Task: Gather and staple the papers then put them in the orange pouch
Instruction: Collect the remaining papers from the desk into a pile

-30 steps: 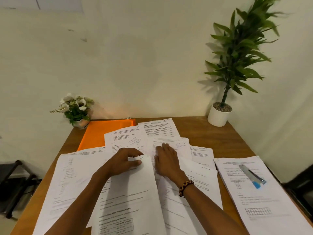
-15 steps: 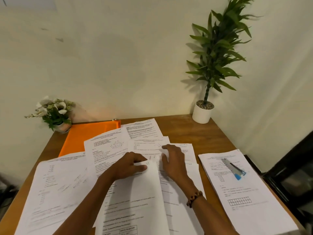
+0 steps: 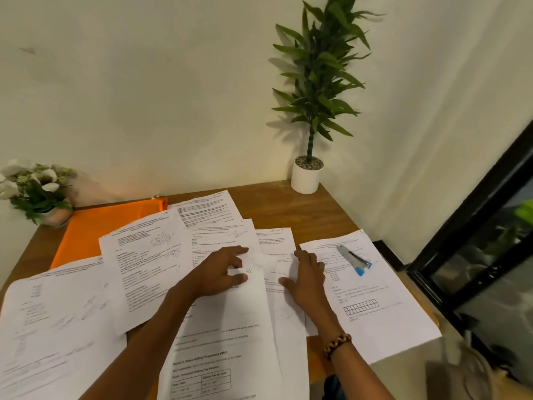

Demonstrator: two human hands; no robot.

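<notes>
Left hand: the left hand (image 3: 220, 271) lies on the papers (image 3: 150, 264) at the middle of the worktop (image 3: 291, 215), fingers loosely bent, thumb against the top edge of a sheet marked "51" — it presses rather than grips.
Right hand: the right hand (image 3: 307, 277) rests flat on the neighbouring sheet, fingers straight and spread, holding nothing; a beaded bracelet (image 3: 337, 345) circles the wrist.
Writing: "51" is handwritten; a heading ending "(USP)" is printed on the near sheet; other text is too blurred to read.
Pouch: the orange pouch (image 3: 101, 226) lies flat at the far left, partly under papers.
Stapler: the stapler (image 3: 353, 259), grey and blue, sits on the rightmost sheet.
Around: a flower pot (image 3: 43, 192) at the far left corner, a potted plant (image 3: 310, 116) at the far right corner.
</notes>
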